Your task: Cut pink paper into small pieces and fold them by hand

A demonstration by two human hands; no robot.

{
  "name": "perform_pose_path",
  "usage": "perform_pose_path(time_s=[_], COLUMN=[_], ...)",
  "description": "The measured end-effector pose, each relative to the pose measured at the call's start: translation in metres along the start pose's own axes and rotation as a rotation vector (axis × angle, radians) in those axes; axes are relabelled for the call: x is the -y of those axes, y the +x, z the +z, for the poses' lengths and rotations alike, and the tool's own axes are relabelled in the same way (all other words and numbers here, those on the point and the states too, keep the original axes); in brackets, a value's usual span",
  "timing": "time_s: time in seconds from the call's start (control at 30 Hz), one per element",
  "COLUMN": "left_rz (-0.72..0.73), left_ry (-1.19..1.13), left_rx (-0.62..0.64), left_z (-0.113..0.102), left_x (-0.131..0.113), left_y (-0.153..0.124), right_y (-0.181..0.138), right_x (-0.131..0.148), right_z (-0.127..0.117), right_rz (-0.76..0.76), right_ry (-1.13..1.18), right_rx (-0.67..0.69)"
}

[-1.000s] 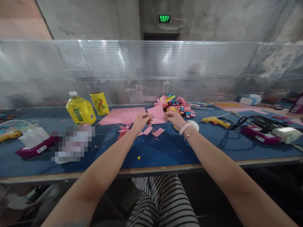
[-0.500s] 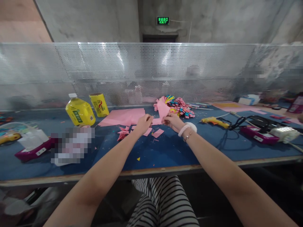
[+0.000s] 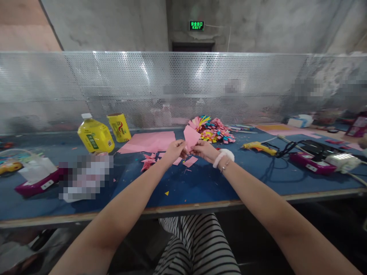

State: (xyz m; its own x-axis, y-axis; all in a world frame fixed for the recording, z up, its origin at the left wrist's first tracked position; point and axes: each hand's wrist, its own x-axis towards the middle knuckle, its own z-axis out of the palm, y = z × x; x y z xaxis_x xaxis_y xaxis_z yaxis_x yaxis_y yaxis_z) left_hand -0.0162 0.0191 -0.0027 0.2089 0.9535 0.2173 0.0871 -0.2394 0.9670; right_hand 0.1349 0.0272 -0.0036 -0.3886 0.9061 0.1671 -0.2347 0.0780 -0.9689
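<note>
Both my hands meet over the middle of the blue table (image 3: 200, 183). My left hand (image 3: 175, 149) and my right hand (image 3: 204, 149) each pinch the lower edge of one small pink paper piece (image 3: 190, 136), which stands up between them, lifted off the table. A white fluffy band and a thin bracelet sit on my right wrist. Under and around the hands lie small pink paper scraps (image 3: 189, 161) and a folded pink shape (image 3: 148, 161). A stack of pink paper sheets (image 3: 149, 141) lies flat just behind my left hand.
A pile of colourful folded paper flowers (image 3: 215, 130) lies behind my hands. Two yellow bottles (image 3: 94, 135) stand at the left. A yellow glue gun (image 3: 258, 147) with black cable, magenta boxes (image 3: 308, 160) and a perforated metal screen (image 3: 114, 88) border the table.
The pink piece went from lying low between my hands to being lifted and held upright. Both hands have drawn closer together and slightly toward me.
</note>
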Motion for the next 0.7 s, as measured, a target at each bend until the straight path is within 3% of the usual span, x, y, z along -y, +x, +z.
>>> perform_pose_path(time_s=[0.17, 0.43, 0.53, 0.7], left_rz=[0.156, 0.21, 0.181, 0.156], left_ry=[0.098, -0.022, 0.012, -0.029], left_rx=[-0.11, -0.25, -0.286, -0.232], left_z=[-0.0027, -0.0064, -0.0074, -0.0054], left_x=[0.0032, -0.0017, -0.0042, -0.0045], left_y=[0.0031, 0.0012, -0.001, -0.0017], right_y=[-0.0006, -0.0021, -0.0007, 0.003], right_x=[0.0002, -0.0012, -0.0012, -0.0009], right_z=[0.0012, 0.0014, 0.0017, -0.0004], right_rz=[0.042, 0.051, 0.023, -0.052], right_ry=[-0.03, -0.153, -0.139, -0.091], right_rx=[0.031, 0.117, 0.08, -0.075])
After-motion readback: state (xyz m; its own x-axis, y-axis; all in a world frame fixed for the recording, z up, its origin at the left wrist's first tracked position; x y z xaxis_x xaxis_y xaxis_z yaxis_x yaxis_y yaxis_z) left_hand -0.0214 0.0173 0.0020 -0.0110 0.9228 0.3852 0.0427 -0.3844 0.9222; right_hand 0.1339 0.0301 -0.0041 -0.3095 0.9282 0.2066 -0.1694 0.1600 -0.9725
